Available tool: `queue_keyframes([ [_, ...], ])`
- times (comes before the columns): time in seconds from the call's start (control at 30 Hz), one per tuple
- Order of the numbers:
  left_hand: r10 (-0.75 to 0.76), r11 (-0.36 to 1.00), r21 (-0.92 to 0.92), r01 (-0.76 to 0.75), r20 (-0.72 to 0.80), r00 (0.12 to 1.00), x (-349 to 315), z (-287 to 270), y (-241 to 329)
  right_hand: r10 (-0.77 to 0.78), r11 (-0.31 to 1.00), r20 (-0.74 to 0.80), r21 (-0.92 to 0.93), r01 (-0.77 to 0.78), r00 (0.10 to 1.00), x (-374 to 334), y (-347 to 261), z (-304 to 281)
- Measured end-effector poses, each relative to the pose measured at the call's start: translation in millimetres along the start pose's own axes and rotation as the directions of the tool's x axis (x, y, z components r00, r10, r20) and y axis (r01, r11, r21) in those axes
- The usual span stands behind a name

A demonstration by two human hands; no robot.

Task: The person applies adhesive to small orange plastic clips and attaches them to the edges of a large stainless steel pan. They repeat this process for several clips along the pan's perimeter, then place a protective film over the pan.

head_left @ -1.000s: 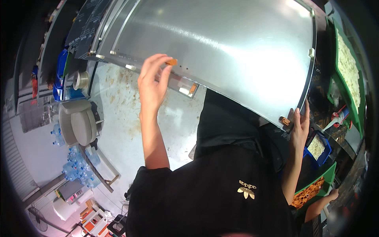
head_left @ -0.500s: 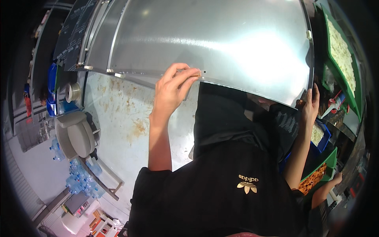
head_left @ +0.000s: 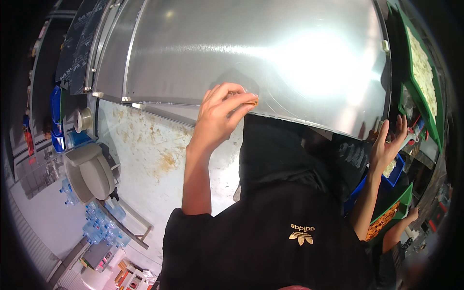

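My left hand (head_left: 220, 111) is closed in a pinch over a shiny metal panel (head_left: 193, 67), close to its near edge. Between thumb and fingertips sits a small orange-brown piece (head_left: 254, 102); its exact kind is too small to make out. Whether the piece touches the metal I cannot tell. My right hand (head_left: 385, 147) is beside the panel's near right corner, open with fingers spread and nothing seen in it.
Green bins hold pale pieces (head_left: 423, 72) and orange-brown pieces (head_left: 384, 224) at right; a blue bin (head_left: 397, 171) lies between. Another person's hand (head_left: 412, 214) is near the lower green bin. A grey chair (head_left: 94, 169) and water bottles (head_left: 99, 224) stand at left.
My left hand has shifted slightly right and nearer me, still pinching the piece. A small dark hole in the panel no longer shows. My right hand's fingers have spread, away from the panel's edge.
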State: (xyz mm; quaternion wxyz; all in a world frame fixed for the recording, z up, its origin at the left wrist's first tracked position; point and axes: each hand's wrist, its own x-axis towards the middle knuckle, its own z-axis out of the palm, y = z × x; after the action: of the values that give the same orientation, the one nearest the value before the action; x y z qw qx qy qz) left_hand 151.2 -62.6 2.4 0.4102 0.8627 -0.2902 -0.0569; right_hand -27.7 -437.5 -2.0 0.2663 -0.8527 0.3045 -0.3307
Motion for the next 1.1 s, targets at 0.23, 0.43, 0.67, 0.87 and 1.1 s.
queue_keyframes([
  [0.23,-0.039,0.999,-0.025,0.041,0.07,0.997,2.9,-2.1,-8.8,-0.302,0.951,0.413,0.195,0.24,0.859,-31.9,-106.4,57.0],
  [0.43,-0.018,0.993,-0.11,0.028,0.085,0.996,6.4,-1.6,-16.9,-0.263,0.928,0.66,0.373,-0.004,0.704,-35.3,-157.3,119.2],
  [0.67,0.035,0.992,-0.123,-0.025,0.084,0.996,11.0,-1.7,-22.7,-0.139,0.942,0.804,0.288,-0.173,0.579,-30.2,-173.7,140.8],
  [0.87,0.031,0.994,-0.105,-0.021,0.087,0.996,12.6,-2.8,-22.7,-0.136,0.942,0.813,0.284,-0.181,0.567,-30.1,-175.0,146.6],
  [1.1,0.006,0.992,-0.122,0.008,0.112,0.994,14.4,-4.9,-23.3,-0.115,0.94,0.834,0.267,-0.212,0.54,-30.3,-174.3,146.5],
])
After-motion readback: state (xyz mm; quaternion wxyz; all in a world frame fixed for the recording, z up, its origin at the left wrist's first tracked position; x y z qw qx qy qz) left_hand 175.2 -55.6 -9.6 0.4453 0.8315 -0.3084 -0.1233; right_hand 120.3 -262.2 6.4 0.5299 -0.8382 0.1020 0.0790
